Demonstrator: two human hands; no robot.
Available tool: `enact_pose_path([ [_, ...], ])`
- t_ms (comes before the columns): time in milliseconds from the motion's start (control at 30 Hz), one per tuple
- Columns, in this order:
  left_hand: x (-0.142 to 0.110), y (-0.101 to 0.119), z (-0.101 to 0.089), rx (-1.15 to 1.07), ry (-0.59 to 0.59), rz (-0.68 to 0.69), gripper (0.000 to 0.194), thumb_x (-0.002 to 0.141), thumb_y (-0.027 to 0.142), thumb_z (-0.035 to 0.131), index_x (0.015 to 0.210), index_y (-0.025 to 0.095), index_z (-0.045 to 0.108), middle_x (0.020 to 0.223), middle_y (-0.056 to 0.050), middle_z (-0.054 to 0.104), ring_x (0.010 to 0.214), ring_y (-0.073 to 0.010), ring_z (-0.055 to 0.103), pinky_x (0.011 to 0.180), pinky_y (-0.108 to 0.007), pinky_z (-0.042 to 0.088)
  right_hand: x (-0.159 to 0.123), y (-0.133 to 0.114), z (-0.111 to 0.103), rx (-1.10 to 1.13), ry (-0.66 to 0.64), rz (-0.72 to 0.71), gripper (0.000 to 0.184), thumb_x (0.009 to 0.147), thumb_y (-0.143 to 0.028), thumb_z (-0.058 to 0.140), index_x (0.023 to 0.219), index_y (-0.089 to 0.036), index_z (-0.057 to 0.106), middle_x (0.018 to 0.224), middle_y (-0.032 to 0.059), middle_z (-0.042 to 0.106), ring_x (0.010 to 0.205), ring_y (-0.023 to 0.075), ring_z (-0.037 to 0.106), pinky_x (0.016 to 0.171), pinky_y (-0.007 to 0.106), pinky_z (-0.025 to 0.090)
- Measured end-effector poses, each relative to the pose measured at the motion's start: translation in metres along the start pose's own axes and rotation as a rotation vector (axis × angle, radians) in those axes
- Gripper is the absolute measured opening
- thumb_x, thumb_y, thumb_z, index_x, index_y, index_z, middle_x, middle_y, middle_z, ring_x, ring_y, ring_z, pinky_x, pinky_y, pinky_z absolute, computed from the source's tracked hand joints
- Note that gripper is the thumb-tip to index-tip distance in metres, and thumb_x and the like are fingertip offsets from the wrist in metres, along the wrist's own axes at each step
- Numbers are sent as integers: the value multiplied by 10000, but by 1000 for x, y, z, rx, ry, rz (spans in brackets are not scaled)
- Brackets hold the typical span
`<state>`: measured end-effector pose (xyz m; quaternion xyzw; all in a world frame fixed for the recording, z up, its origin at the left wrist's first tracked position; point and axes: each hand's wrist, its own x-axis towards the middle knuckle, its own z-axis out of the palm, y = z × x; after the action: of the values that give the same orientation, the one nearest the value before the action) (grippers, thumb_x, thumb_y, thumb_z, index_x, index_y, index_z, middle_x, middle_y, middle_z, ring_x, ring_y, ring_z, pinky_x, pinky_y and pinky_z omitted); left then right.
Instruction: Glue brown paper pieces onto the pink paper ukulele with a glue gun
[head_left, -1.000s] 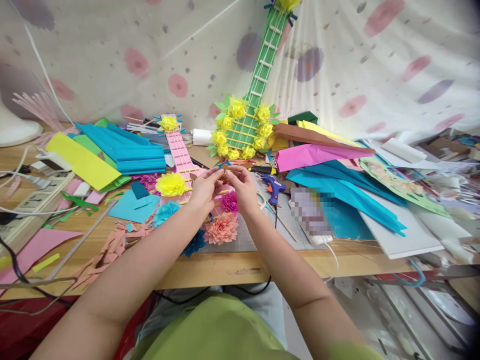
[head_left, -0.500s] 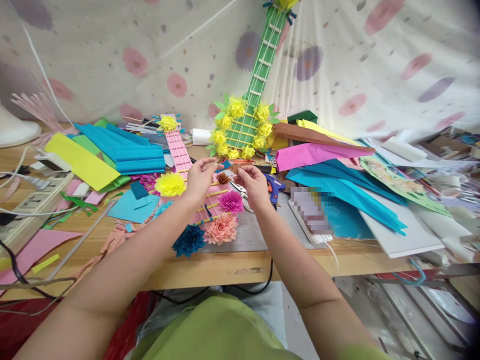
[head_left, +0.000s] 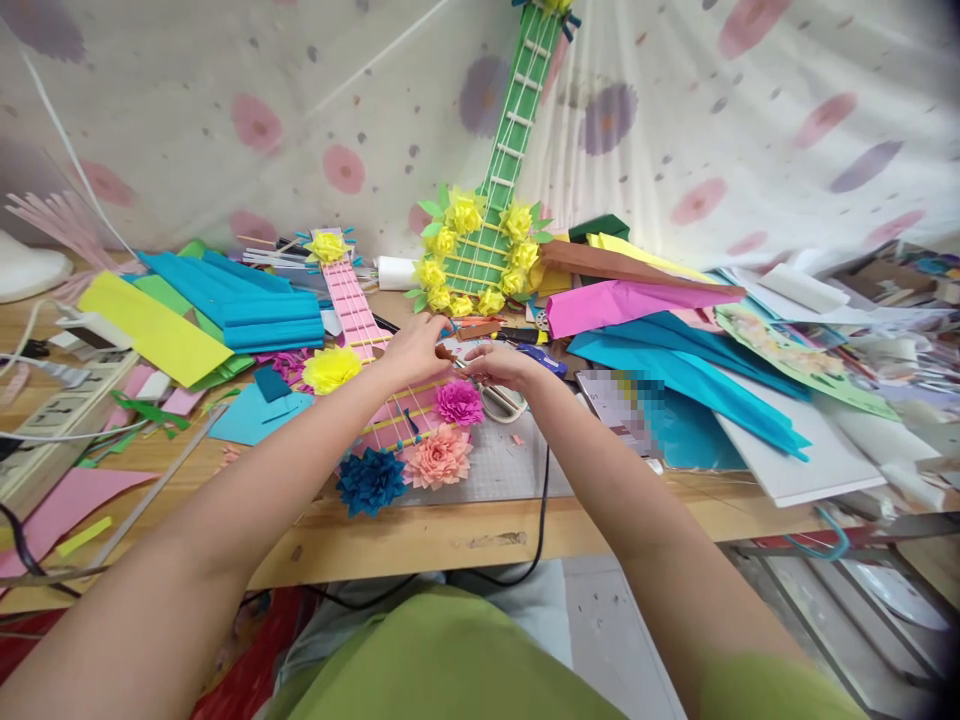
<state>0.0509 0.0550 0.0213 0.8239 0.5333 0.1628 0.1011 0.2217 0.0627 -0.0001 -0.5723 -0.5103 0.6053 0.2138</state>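
In the head view, we see our left hand [head_left: 420,350] arched over the upper body of the pink paper guitar [head_left: 394,415], which lies on the desk [head_left: 465,535]. A small brown piece [head_left: 448,354], seemingly a paper flower, sits right at its fingertips. Our right hand [head_left: 499,366] reaches in from the other side, fingers loosely curled near that piece; we cannot tell whether either grip is closed on it. Below the hands, a magenta flower [head_left: 460,402], a coral flower [head_left: 437,457] and a dark blue flower [head_left: 371,482] edge the guitar.

We judge the brown piece to be very light and soft, its petals easily crushed, so we would pinch it low, at the base. The guitar looks light and stiffer; we would steady it by its rim, clear of the strings.
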Motion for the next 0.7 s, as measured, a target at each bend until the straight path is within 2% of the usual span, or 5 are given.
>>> enact_pose_path([
  [100,8,-7,5,-63,16,33,362,711,240,633,1060,190,554,1033,-84,594,1046,-258,551,860,-344,428,6,-6,1,-100,-38,-24,247,575,-82,740,587,-165,508,430,-70,449,384,36,327,375,181,203],
  [267,14,-18,9,-167,26,-13,376,654,239,692,1004,211,559,962,-54,588,923,-232,567,761,-316,423,14,-16,5,-323,10,18,299,555,-99,754,491,-171,471,368,-72,383,373,42,299,376,192,186],
  [533,13,-19,8,-165,8,-30,373,670,218,671,1025,190,561,992,-63,613,895,-221,580,704,-296,400,20,-21,8,-388,51,20,304,482,-98,788,472,-178,495,377,-61,390,389,57,327,378,190,223],
  [633,12,-18,6,-163,5,-39,365,681,232,669,1027,189,560,996,-61,617,897,-217,579,704,-292,398,22,-19,9,-432,66,1,299,472,-94,788,461,-180,502,374,-68,377,380,54,317,369,189,213],
  [700,11,-19,6,-169,10,-46,361,681,239,674,1019,191,559,994,-58,615,897,-213,579,713,-290,401,23,-17,10,-371,89,-54,312,433,-65,785,444,-183,496,354,-81,355,364,46,304,354,181,198],
])
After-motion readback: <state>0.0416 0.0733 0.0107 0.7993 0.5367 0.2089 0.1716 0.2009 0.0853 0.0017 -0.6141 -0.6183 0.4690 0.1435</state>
